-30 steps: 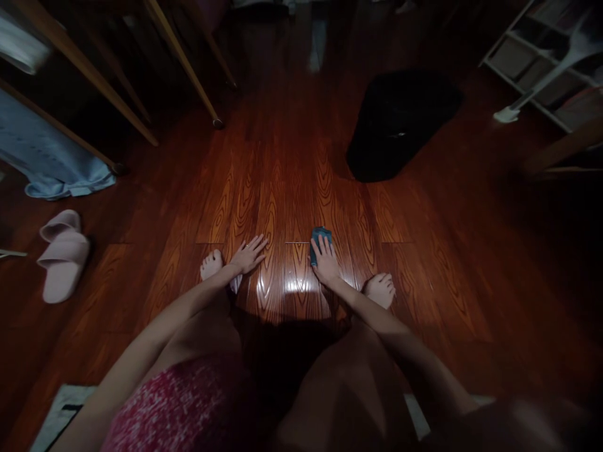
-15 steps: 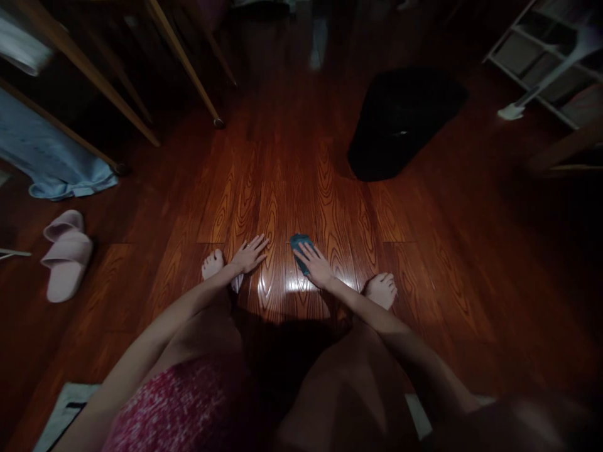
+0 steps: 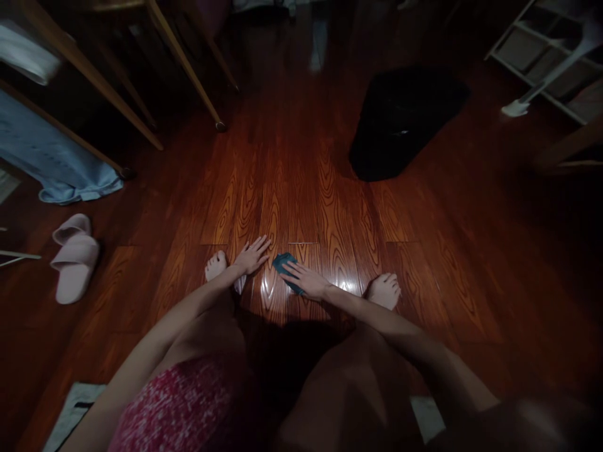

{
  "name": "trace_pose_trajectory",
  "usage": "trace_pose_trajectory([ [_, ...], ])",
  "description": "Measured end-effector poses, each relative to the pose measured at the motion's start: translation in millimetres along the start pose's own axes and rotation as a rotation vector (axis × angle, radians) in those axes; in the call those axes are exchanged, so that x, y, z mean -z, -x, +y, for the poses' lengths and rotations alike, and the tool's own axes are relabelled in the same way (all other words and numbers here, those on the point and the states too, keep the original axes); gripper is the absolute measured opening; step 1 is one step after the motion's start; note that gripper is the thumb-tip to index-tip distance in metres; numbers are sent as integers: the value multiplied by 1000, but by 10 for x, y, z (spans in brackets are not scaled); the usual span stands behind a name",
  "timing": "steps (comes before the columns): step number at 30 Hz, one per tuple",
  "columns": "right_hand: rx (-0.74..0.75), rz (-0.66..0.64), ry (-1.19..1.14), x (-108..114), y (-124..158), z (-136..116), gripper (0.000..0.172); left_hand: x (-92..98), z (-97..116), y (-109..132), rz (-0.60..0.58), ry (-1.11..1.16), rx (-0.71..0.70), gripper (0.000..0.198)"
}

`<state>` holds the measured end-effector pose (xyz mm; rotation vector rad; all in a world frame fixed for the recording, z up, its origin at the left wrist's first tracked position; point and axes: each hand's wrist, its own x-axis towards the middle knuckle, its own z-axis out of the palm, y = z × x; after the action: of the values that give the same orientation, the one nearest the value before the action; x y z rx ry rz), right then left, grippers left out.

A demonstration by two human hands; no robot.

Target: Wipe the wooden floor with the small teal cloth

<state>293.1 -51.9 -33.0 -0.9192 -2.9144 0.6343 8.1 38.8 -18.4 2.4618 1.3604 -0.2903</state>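
My right hand (image 3: 307,280) lies flat on a teal cloth (image 3: 285,265), its fingers spread over it and pressing it to the shiny wooden floor (image 3: 301,201). The cloth's left and upper edges show past the fingers; the rest is under the hand. To the left, my left hand (image 3: 253,255) rests palm down on the floor, fingers stretched and apart, beside my bare left foot (image 3: 216,264). A small pale piece (image 3: 240,284), perhaps fabric, shows just below the left wrist; its kind I cannot make out.
A large black object (image 3: 402,129) stands ahead on the right. Pink slippers (image 3: 76,270) lie at the left, below hanging blue fabric (image 3: 70,157) and wooden furniture legs (image 3: 191,69). A shelf rack (image 3: 527,50) is at the far right. My right foot (image 3: 384,290) is right of the cloth.
My right hand and the teal cloth have slid left and toward me, and the hand has turned to point further left. My left hand stays in about the same place.
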Motion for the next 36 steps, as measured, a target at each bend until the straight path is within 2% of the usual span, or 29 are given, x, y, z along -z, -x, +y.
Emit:
trace_pose_trajectory([
  [1,-4,5,7,17,-12,14,90,0,1,-1,0,2,1,64],
  [3,-101,42,28,49,5,89,89,-9,-5,-6,4,8,-1,65],
  [8,-600,207,50,68,201,312,96,-38,-31,-21,15,17,-18,64],
  [10,-674,233,55,43,267,309,95,-33,-29,-22,18,15,-24,64],
  [12,-590,197,64,14,284,240,92,-15,-18,-18,10,10,-19,65],
  [17,-64,-1,55,1,143,12,94,28,17,-4,-32,-3,23,65],
  [19,22,-24,53,26,87,-11,93,25,19,-3,-15,0,16,65],
  [22,-75,17,56,71,75,50,87,5,7,-8,6,5,-1,65],
  [27,-553,178,66,72,201,211,85,-27,-23,-26,-7,-2,-5,65],
  [29,-625,208,70,38,245,225,87,-41,-37,-31,7,-8,-19,65],
  [31,-560,191,72,-1,253,194,86,-52,-48,-32,17,-15,-28,65],
  [36,-80,25,57,-31,129,28,89,-35,-35,-15,7,-10,-11,65],
])
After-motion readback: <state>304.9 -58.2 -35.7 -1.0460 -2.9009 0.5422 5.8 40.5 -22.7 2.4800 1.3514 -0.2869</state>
